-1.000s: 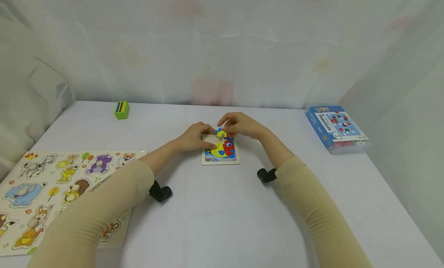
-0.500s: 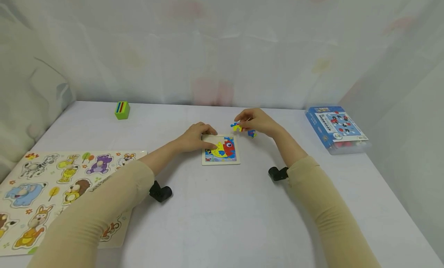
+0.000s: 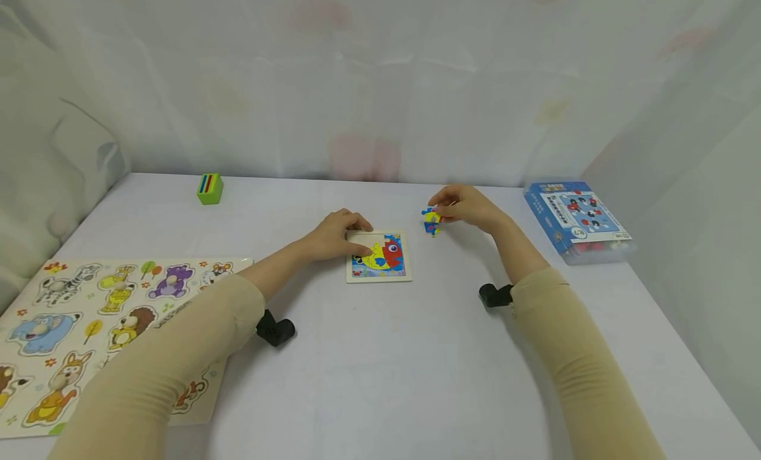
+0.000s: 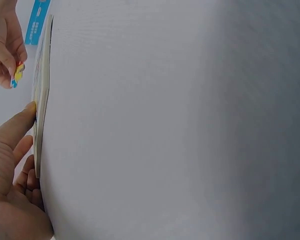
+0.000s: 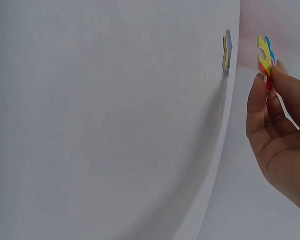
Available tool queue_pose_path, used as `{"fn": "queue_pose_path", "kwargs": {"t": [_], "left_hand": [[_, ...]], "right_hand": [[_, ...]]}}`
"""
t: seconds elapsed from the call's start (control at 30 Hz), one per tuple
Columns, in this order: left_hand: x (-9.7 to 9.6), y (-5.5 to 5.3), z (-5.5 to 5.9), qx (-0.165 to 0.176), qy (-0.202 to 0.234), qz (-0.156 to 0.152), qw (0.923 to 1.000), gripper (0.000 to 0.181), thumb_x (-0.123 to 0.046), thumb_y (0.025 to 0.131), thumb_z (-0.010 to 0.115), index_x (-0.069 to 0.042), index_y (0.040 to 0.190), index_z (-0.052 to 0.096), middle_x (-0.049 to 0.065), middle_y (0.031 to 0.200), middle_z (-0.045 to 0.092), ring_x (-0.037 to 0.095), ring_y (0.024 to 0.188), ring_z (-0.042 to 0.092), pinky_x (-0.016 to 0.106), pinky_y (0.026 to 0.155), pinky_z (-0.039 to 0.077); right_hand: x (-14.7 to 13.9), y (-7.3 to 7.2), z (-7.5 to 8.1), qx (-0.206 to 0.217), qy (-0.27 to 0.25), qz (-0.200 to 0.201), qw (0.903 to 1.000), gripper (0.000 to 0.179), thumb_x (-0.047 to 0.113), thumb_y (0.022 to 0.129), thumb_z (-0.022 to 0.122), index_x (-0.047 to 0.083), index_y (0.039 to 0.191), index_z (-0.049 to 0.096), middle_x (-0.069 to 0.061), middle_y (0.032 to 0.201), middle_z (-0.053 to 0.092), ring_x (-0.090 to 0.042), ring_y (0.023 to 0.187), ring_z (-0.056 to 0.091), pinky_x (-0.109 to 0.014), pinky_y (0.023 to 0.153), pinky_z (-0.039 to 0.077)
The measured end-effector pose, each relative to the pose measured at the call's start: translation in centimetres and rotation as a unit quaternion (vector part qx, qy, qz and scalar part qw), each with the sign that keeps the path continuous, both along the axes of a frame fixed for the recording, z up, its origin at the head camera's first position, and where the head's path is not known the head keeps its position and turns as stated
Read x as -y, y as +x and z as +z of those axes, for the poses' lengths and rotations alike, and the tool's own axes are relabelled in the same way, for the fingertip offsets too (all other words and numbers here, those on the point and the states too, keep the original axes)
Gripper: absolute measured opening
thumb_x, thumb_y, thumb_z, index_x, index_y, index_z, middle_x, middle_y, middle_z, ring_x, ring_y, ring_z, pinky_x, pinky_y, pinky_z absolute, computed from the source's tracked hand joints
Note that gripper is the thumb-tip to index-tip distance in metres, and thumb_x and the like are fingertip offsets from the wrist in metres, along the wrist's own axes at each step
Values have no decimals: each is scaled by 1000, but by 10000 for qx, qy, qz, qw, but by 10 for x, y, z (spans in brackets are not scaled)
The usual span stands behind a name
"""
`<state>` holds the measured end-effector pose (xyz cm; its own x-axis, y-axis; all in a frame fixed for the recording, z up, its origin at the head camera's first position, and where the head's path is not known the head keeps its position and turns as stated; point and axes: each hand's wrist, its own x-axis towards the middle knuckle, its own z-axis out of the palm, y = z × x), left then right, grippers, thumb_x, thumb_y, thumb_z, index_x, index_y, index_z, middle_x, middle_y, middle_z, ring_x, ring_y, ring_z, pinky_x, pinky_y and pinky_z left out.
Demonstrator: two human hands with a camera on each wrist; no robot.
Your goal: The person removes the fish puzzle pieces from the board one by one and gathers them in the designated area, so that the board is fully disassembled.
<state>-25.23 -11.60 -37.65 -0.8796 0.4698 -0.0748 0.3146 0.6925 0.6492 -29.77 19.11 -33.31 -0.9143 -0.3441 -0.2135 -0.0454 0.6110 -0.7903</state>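
Note:
A small square jigsaw puzzle [image 3: 386,279], with a yellow, red and blue picture in a pale frame, lies mid-table. My left hand [image 3: 329,238] holds it at its left side, thumb on the picture and fingers at the far edge. In the left wrist view the thumb presses the face of the puzzle, seen edge-on. To the right of the puzzle, my right hand [image 3: 468,207] pinches a yellow, red and blue puzzle piece [image 5: 264,52] between thumb and fingers, raised off the table. Beneath it, another puzzle piece [image 5: 227,54], largely blue from above, lies on the table.
A large board of cartoon animals [image 3: 127,295] covers the left front, partly under the left sleeve. Toward the back left stands a green block [image 3: 209,190] with coloured stripes. A blue box [image 3: 579,219] with a clear lower part sits at the back right.
My right hand has carried the puzzle piece from over the puzzle to the right, above the loose piece. My left hand has stayed on the puzzle.

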Motion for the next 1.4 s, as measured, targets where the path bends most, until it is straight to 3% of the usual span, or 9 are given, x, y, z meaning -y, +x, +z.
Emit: {"fn": "queue_pose_path", "kwargs": {"t": [0.6,0.9,1.4], "left_hand": [[1,0,0,2,19,-10,10000,51,-33,83,78,-14,127,62,11,125,56,28,118,48,44,104,39],[0,1,2,58,55,-19,10000,50,-33,83,78,-13,126,62,11,126,56,28,119,47,44,105,39],[1,1,0,-6,42,-39,10000,51,-33,83,77,-13,127,62,12,125,56,28,118,48,44,104,39]], "right_hand": [[-32,-3,-5,34,367,-73,9993,27,7,98,56,-3,123,62,-9,106,60,-15,90,59,-21,80,53],[-37,-4,-9,262,468,228,9983,29,5,98,53,-3,125,61,-9,106,60,-14,89,60,-23,79,54],[-34,-2,-6,327,475,187,9982,31,7,98,55,-4,126,60,-7,101,58,-15,89,57,-24,77,53]]}}
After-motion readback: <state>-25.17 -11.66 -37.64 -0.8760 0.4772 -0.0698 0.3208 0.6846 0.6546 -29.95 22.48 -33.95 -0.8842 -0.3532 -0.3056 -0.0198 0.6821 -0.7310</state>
